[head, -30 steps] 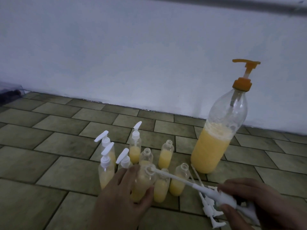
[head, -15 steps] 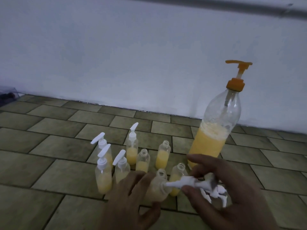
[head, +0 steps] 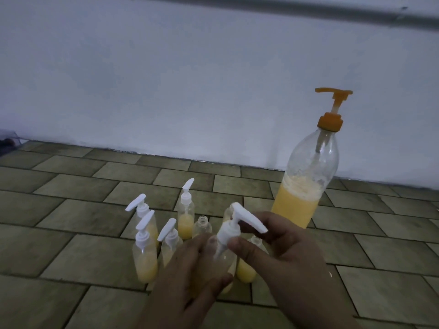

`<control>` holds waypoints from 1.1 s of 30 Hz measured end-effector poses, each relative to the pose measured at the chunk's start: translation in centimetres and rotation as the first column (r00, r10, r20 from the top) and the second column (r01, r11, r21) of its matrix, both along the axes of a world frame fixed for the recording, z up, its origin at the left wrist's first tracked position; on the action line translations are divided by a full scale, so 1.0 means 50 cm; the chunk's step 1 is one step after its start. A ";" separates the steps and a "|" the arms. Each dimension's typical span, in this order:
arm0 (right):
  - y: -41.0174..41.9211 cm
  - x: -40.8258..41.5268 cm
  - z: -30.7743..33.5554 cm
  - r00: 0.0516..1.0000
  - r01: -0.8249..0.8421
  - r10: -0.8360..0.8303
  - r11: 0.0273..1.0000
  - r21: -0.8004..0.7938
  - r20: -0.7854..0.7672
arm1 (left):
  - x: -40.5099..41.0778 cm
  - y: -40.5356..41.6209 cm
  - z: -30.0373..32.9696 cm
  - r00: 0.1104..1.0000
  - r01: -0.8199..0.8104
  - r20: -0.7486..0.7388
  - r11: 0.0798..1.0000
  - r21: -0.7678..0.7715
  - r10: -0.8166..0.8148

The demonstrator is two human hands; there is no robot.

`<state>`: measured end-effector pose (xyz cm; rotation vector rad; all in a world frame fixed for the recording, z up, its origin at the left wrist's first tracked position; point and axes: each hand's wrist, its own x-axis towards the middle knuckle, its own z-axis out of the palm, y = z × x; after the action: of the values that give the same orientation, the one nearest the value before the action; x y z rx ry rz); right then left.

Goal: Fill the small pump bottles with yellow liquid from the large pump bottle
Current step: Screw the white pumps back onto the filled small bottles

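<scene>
Gripping small bottle (head: 224,260), left hand (head: 190,276); right hand (head: 278,252) pinching white pump (head: 234,230) above.

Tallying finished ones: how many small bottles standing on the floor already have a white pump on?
4: three clustered at left, one behind them. A fifth pump is being fitted in hand; hands may hide more.

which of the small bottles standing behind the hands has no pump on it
The small bottle with the bare open neck, right of the back capped bottle; the other three left of it carry white pumps.
</scene>
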<state>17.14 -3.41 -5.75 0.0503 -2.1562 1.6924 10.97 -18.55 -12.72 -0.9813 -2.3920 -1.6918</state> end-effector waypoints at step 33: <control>-0.023 -0.009 0.002 0.979 -0.056 0.168 0.759 -0.649 0.112 | 0.030 0.000 0.052 0.911 0.069 0.380 0.966 0.250 -0.163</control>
<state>16.70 -4.57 -5.67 -0.1612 -1.5689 2.5004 12.46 -18.55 -10.12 -0.8239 -2.3079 -2.3533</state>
